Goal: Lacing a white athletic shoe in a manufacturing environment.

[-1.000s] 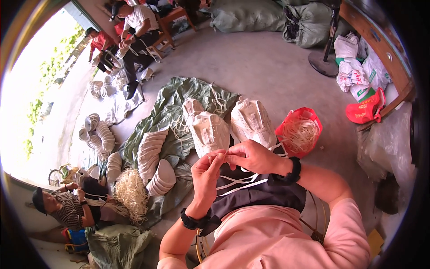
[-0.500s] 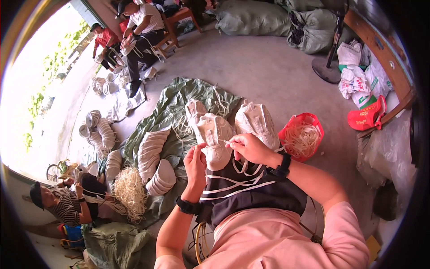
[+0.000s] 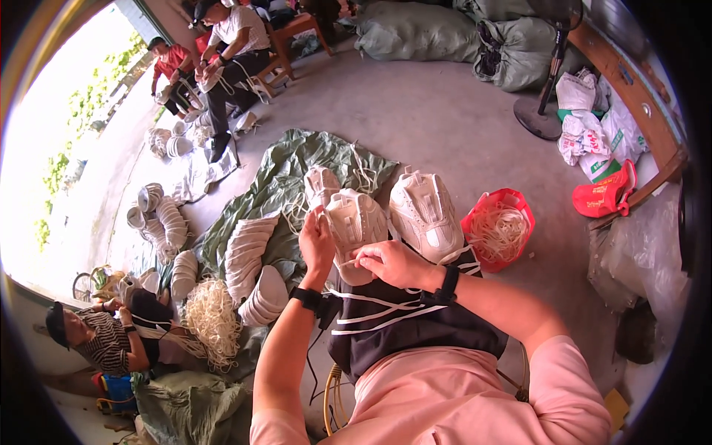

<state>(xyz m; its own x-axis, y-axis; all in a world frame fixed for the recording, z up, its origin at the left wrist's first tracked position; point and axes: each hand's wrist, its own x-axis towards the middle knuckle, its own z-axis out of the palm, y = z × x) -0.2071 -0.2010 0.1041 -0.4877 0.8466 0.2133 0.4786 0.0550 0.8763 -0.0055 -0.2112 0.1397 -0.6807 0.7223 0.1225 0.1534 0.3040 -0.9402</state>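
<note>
A white sneaker (image 3: 354, 216) rests toe toward me at my knees. My left hand (image 3: 317, 243) is closed against its left side, fingertips by the lace area. My right hand (image 3: 397, 265) is pinched at the sneaker's toe end, a white shoelace between thumb and forefinger; its tip is hard to make out. More white shoelaces (image 3: 382, 310) lie across my dark-trousered lap. Another white sneaker (image 3: 423, 211) stands just to the right, with laces near its toe. Behind the first one, a further white sneaker (image 3: 321, 185) is partly covered.
A red container (image 3: 529, 231) of white laces stands right. Stacked white shoes (image 3: 250, 252) and a lace pile (image 3: 212, 322) lie left, by a green sheet (image 3: 297, 152). Three people sit at left. A fan stand (image 3: 547, 96) and large sacks (image 3: 419, 31) are farther back.
My left hand has moved up along the sneaker's left side. My right hand has come down and left to the toe end, still pinching the lace.
</note>
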